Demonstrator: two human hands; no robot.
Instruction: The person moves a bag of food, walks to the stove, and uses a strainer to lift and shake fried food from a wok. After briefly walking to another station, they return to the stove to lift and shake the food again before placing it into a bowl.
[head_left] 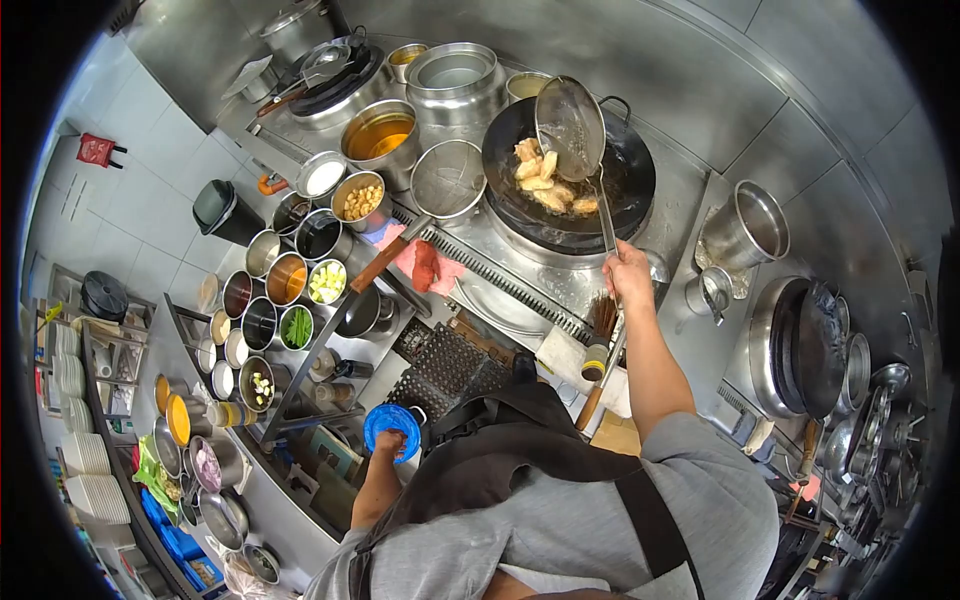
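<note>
Your right hand (pixel 628 275) is closed around the far end of the long handle of the mesh skimmer (pixel 570 128), whose round bowl is tilted over the black wok (pixel 570 175), just above the pale pieces of fried food (pixel 548 180) lying in the wok's middle. Judging by that thin, stiff handle, the skimmer should feel light but front-heavy once loaded, so a hold at the end gives reach from the heat while a hold nearer the bowl would steady it. The food pieces look soft and oily, likely to slide off the mesh if it tips further. Your left hand (pixel 388 440) is down at your side, fingers wrapped on the rim of a blue lid (pixel 392 424) near the counter's edge; the lid looks like light, rigid plastic, easy to pinch at its rim. To the left of the wok sit a second strainer (pixel 447 180), a pot of amber oil (pixel 380 135) and a row of small seasoning tubs (pixel 300 270)
</note>
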